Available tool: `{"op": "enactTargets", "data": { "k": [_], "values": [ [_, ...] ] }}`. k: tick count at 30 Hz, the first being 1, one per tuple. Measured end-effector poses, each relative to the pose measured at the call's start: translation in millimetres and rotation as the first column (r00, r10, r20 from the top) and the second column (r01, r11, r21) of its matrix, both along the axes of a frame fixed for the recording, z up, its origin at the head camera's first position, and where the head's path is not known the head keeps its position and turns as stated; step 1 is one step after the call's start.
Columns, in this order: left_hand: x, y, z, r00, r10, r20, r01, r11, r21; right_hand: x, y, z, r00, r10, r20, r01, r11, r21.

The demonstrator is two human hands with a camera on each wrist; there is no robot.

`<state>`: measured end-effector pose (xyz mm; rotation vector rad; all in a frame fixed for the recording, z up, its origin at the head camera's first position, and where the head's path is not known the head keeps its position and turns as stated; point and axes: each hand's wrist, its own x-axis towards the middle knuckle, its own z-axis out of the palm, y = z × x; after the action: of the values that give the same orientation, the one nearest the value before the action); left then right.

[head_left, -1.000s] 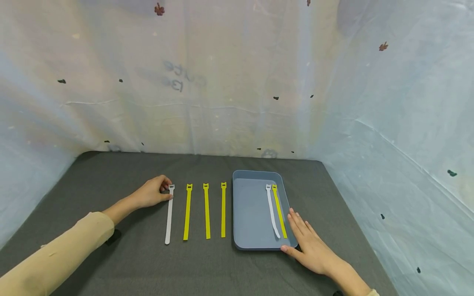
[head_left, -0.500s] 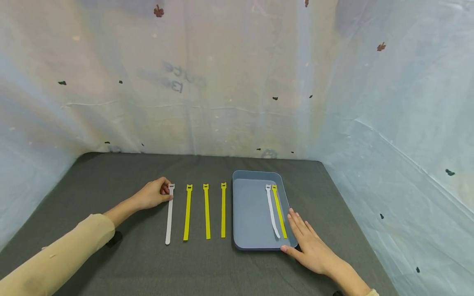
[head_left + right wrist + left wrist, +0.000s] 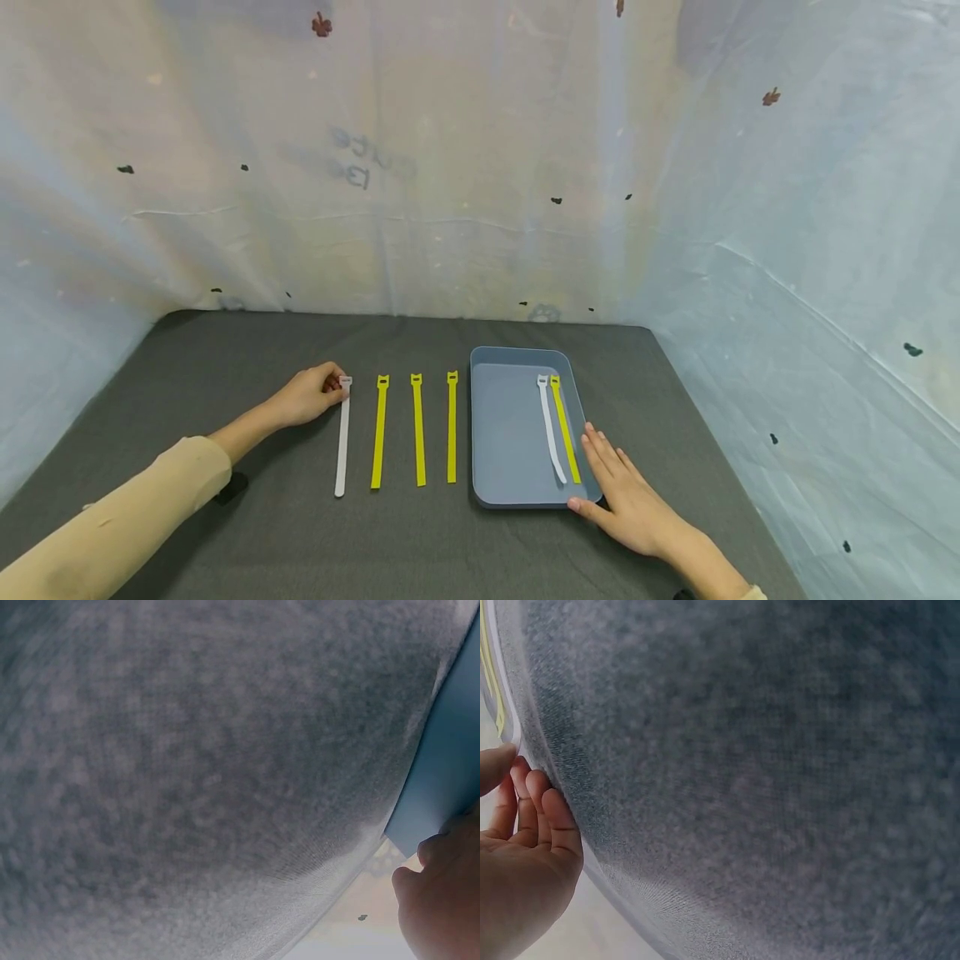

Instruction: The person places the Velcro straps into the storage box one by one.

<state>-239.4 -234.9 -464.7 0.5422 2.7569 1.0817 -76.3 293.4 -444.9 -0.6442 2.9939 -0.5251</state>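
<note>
At the left end of a row of straps, my left hand [image 3: 306, 395] pinches the slotted head of a white hook-and-loop cable tie [image 3: 342, 450] between thumb and fingers. The tie's long tail points toward me over the grey cloth. In the left wrist view, the thumb [image 3: 496, 766] meets the fingers at the white tie. My right hand [image 3: 633, 500] rests along the right wall of the blue-grey tray [image 3: 510, 433], fingers straight and thumb at its near corner. Inside the tray, a white tie [image 3: 551, 429] and a yellow tie [image 3: 566, 429] lie side by side.
Three yellow ties, a left one [image 3: 378, 433], a middle one [image 3: 419, 433] and a right one [image 3: 452, 429], lie roughly parallel between the white tie and the tray. Dark grey cloth [image 3: 405, 542] covers the table. A pale patterned sheet [image 3: 450, 167] hangs behind and at the sides.
My left thumb and fingers have shifted slightly at the white tie's head, while its tail stays in place. The right hand and the tray have not moved.
</note>
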Motion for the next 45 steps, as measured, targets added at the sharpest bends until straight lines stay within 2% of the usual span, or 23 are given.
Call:
{"op": "enactTargets", "data": {
  "k": [6,12,17,21,25,33,38,45],
  "values": [
    [-2.4,-1.8,-2.6,1.000,0.001,-0.001,-0.001,1.000,0.029,-0.2,0,-0.5,1.000,0.001,-0.004,-0.001,1.000,0.000],
    [-0.3,-0.8,0.8,1.000,-0.005,0.001,0.005,0.997,0.075,-0.1,1,-0.8,1.000,0.000,-0.013,0.000,1.000,0.003],
    [3.7,1.2,7.0,0.999,-0.001,0.053,-0.006,0.992,0.123,0.7,0,-0.1,1.000,0.000,-0.011,0.000,1.000,-0.005],
    [6.6,0.9,12.0,0.994,-0.009,0.107,-0.015,0.977,0.212,0.6,0,0.2,1.000,0.000,-0.008,0.000,1.000,-0.004],
    [8.7,0.1,15.2,0.992,-0.012,0.126,-0.024,0.960,0.280,0.8,0,-0.1,1.000,-0.009,0.004,0.009,1.000,-0.004],
    [14.7,-1.3,19.5,0.988,0.038,0.148,-0.085,0.941,0.328,1.2,0,-1.2,1.000,-0.022,0.013,0.022,1.000,0.000],
    [19.2,0.3,26.6,0.987,0.060,0.152,-0.112,0.924,0.365,0.4,1,-3.0,1.000,-0.013,0.007,0.013,1.000,-0.002],
    [24.5,6.6,35.8,0.986,0.083,0.148,-0.133,0.919,0.371,-0.4,1,-4.0,1.000,-0.019,0.010,0.019,1.000,0.006]
  ]
}}
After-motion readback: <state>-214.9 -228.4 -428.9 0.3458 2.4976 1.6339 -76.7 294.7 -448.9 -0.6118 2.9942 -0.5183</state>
